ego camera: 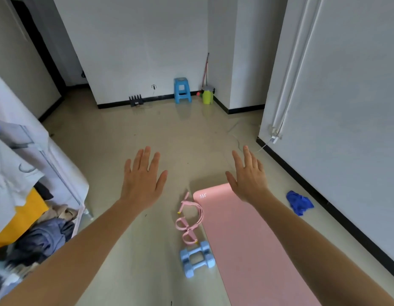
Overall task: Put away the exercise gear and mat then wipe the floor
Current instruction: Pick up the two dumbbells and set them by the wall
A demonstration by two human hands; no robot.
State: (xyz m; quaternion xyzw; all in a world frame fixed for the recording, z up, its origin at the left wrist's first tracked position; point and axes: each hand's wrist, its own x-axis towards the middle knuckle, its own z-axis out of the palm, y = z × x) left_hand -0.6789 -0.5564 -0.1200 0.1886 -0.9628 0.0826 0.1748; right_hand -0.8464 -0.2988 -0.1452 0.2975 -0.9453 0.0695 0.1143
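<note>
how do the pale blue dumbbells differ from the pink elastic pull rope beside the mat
The pale blue dumbbells are two rigid, chunky weights lying side by side; the pink elastic pull rope is one thin, flexible piece in loose loops. The dumbbells sit nearer the camera; the pull rope lies farther off. Both rest on the floor along the left edge of the pink exercise mat.

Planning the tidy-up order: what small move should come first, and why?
Probably lower the left hand to the blue dumbbells: it and the right hand hover open and empty, and the dumbbells lie loose beside the unrolled pink mat.
</note>
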